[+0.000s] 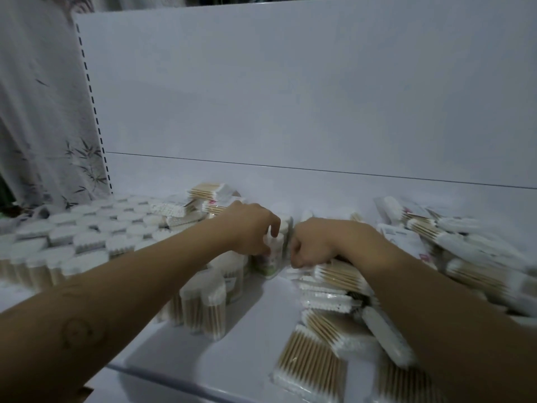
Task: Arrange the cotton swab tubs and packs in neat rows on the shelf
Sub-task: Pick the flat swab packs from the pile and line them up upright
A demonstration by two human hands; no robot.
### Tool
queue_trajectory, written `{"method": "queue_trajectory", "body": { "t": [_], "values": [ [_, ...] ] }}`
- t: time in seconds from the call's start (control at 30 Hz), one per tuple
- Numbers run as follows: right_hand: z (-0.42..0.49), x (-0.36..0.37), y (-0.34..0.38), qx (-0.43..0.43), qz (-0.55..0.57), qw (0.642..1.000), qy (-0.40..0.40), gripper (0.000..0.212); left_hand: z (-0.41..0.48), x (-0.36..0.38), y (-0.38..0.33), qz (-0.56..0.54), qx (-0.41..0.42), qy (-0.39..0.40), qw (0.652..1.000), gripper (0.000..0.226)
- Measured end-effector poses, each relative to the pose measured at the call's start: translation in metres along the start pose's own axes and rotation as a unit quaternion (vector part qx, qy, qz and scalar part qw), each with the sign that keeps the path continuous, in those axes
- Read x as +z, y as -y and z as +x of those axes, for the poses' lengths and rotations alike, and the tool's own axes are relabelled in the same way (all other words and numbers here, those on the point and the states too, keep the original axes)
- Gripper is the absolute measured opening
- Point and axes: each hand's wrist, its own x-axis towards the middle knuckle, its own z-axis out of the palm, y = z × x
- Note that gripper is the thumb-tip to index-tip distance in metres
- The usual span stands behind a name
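Observation:
Clear tubs of wooden-stick cotton swabs point(84, 242) stand in rows on the left of the white shelf point(220, 362). Several more tubs point(203, 303) stand loosely near the middle. Flat plastic packs of swabs point(334, 289) lie heaped on the right. My left hand point(252, 228) curls its fingers over the top of an upright tub point(274, 257) at the shelf's middle. My right hand point(311, 245) is fisted just right of that tub, its fingertips pinching the edge of a pack on top of the heap. What lies under both hands is partly hidden.
A few packs point(209, 193) lie on top of the tubs at the back. The white back panel point(290, 97) rises behind the shelf. A patterned curtain point(37, 112) hangs to the left. The shelf's front lip point(162, 376) runs below my arms.

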Motion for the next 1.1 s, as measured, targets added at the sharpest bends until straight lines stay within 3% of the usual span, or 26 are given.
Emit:
{"method": "queue_trajectory", "body": {
  "t": [0.37, 0.6, 0.87, 1.1],
  "values": [
    [-0.034, -0.025, -0.009, -0.024, 0.106, 0.982, -0.153, 0.015, 0.007, 0.008, -0.007, 0.011, -0.015, -0.021, 1.0, 0.03],
    [-0.051, -0.019, -0.019, -0.002, 0.07, 0.984, -0.166, 0.019, 0.003, 0.002, -0.017, 0.049, -0.012, -0.024, 0.998, 0.042],
    [-0.089, -0.021, -0.023, 0.018, 0.048, 0.984, -0.173, 0.029, -0.035, -0.023, -0.052, -0.047, 0.023, -0.08, 0.995, 0.035],
    [-0.118, -0.007, -0.012, 0.018, -0.009, 0.993, -0.116, 0.06, -0.059, -0.015, -0.069, -0.104, 0.018, -0.05, 0.993, 0.036]
  ]
}}
